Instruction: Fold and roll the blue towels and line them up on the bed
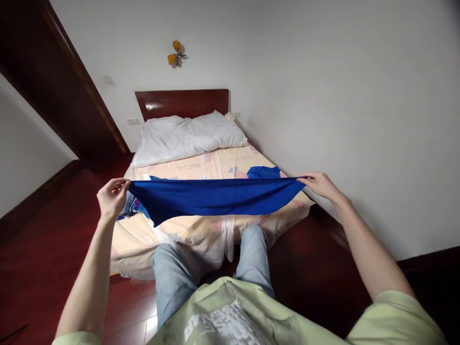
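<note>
A long piece of blue cloth (215, 196) is stretched across in front of me, above the bed. My left hand (113, 195) pinches its left end between thumb and fingers. At the opposite end, my right hand (319, 184) pinches the other corner. The top edge runs nearly straight between both hands, while the lower edge hangs loose and dips to a point near the left. What kind of cloth item it is, I cannot make out. Behind it, a bunched blue cloth (264, 172) lies on the right of the bed.
The bed (201, 167) has a patterned peach sheet, a white pillow or folded quilt (187, 136) and a dark wooden headboard (183, 103). Denim and other clothes (128, 207) lie at its left edge, partly hidden. A wall (359, 120) borders the right side.
</note>
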Demonstrator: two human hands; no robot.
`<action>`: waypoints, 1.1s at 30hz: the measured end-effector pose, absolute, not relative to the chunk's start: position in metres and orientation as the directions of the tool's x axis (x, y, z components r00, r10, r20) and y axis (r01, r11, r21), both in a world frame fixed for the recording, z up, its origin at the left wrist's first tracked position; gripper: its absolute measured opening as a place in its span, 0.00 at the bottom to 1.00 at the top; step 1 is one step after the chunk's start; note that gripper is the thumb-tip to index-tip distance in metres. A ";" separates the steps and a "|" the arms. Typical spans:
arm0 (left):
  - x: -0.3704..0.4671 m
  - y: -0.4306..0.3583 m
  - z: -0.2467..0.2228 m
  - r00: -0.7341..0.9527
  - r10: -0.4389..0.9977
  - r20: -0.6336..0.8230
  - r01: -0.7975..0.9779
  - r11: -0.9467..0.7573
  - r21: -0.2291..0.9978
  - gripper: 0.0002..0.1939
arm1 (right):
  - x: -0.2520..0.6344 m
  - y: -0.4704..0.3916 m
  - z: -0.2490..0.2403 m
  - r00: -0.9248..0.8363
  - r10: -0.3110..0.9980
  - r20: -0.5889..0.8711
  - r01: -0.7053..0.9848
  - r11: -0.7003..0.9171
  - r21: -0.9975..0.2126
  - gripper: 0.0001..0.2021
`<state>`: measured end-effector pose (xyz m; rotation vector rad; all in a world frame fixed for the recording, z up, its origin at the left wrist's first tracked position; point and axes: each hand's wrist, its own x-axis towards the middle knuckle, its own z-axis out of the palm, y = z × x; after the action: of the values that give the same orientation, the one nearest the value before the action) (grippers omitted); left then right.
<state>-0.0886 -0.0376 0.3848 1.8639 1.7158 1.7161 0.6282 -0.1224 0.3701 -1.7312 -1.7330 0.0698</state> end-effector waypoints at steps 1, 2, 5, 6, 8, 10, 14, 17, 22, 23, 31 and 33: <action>-0.088 -0.037 0.385 -0.233 0.730 0.642 0.678 -0.352 0.646 0.16 | 0.633 -0.123 0.376 0.108 0.910 0.401 0.867 0.111 -0.485 0.17; -0.086 -0.036 0.386 -0.209 0.740 0.640 0.705 -0.339 0.623 0.15 | 0.637 -0.124 0.382 0.117 0.910 0.399 0.871 0.099 -0.482 0.17; -0.077 -0.031 0.390 -0.149 0.816 0.559 0.720 -0.298 0.627 0.15 | 0.645 -0.124 0.395 0.181 0.856 0.485 0.903 0.050 -0.427 0.18; -0.072 -0.029 0.391 -0.145 0.848 0.510 0.707 -0.272 0.653 0.16 | 0.645 -0.123 0.399 0.203 0.828 0.522 0.913 0.032 -0.407 0.19; -0.063 -0.025 0.395 -0.163 0.893 0.419 0.643 -0.226 0.731 0.16 | 0.645 -0.123 0.407 0.219 0.805 0.551 0.924 0.011 -0.383 0.19; -0.055 -0.022 0.397 -0.177 0.913 0.366 0.539 -0.221 0.813 0.17 | 0.643 -0.124 0.414 0.235 0.814 0.531 0.913 0.002 -0.407 0.18; -0.047 -0.017 0.398 -0.195 0.920 0.340 0.373 -0.251 0.893 0.17 | 0.639 -0.130 0.426 0.299 0.830 0.471 0.827 0.022 -0.562 0.20; -0.046 -0.014 0.396 -0.223 0.916 0.334 0.307 -0.259 0.916 0.16 | 0.638 -0.133 0.433 0.290 0.852 0.436 0.790 0.044 -0.612 0.21; -0.048 -0.014 0.392 -0.206 0.935 0.290 0.273 -0.229 0.934 0.17 | 0.636 -0.132 0.434 0.320 0.871 0.373 0.727 0.027 -0.687 0.23; -0.051 -0.015 0.391 -0.193 0.943 0.271 0.271 -0.215 0.938 0.18 | 0.637 -0.133 0.433 0.316 0.880 0.356 0.710 0.030 -0.704 0.23; -0.092 -0.018 0.396 0.067 0.997 -0.026 0.423 -0.004 0.906 0.30 | 0.668 -0.134 0.418 0.263 0.949 0.174 0.702 -0.065 -0.709 0.17; -0.097 -0.012 0.398 0.110 0.987 -0.113 0.449 0.053 0.892 0.31 | 0.675 -0.128 0.413 0.244 0.960 0.140 0.696 -0.073 -0.714 0.17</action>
<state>-0.0968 -0.0117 0.3975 1.5279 1.4684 0.7910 0.6752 -0.1279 0.4133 -1.8342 -1.5171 0.4900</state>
